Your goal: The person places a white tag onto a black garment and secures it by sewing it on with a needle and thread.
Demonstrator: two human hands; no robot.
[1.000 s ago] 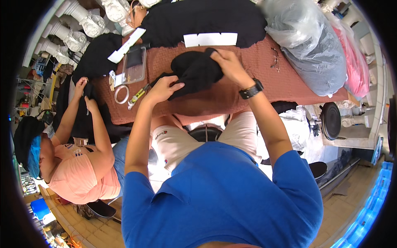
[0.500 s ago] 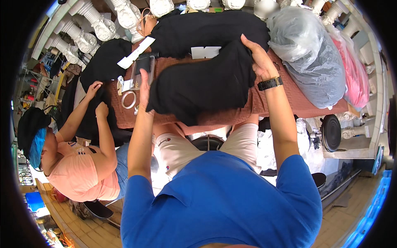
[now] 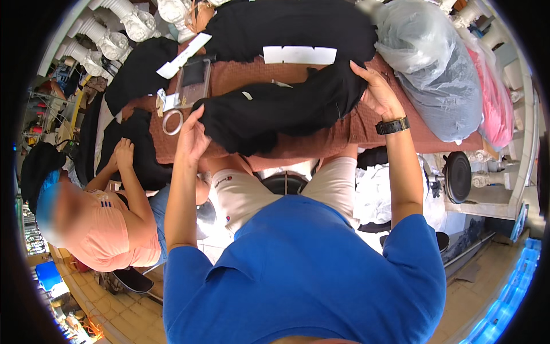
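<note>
A piece of black fabric (image 3: 286, 112) stretches between my two hands above the brown-covered table, sagging at its lower left. My left hand (image 3: 193, 136) pinches its left end. At the other end my right hand (image 3: 379, 97), below a dark wristwatch, grips the cloth with the thumb on top and the fingers partly hidden. Two small pale bits, perhaps labels (image 3: 247, 96), show along the fabric. Just beyond it lies a notched white card strip (image 3: 299, 55), against a large heap of black fabric (image 3: 292, 28).
Left of the fabric are a clear plastic box (image 3: 195, 83), a roll of tape (image 3: 172, 122) and another white strip (image 3: 183, 56). Stuffed plastic bags (image 3: 429, 69) stand at the right. A co-worker (image 3: 97, 223) in a pink shirt handles black cloth at the left.
The fabric has gone from a bunched, folded shape to a longer, narrower stretch. My hands have moved apart, and the white strip behind shows more fully. The co-worker's hands have come together.
</note>
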